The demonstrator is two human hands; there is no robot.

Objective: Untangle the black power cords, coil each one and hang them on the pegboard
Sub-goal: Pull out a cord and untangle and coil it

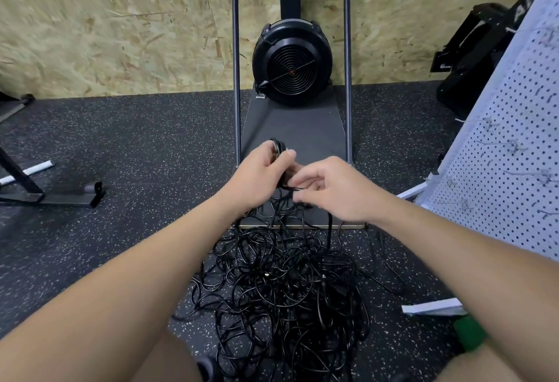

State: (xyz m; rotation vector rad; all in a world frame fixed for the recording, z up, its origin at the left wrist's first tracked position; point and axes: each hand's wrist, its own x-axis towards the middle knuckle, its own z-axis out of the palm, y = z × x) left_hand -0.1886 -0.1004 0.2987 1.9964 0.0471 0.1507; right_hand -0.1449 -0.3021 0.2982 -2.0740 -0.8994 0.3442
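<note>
**While both hands work one cord above the tangle**

While I hold my arms out over the floor, my left hand (260, 174) grips a small coil of black cord (279, 148), fingers curled round it. My right hand (329, 189) pinches a strand (295, 188) just beside it, thumb and fingertips closed on the cord. Strands hang down to the tangled pile of power cords (284, 285) on the speckled floor (136, 145). White pegboard (514, 170) stands at my right, hooks bare.
</note>
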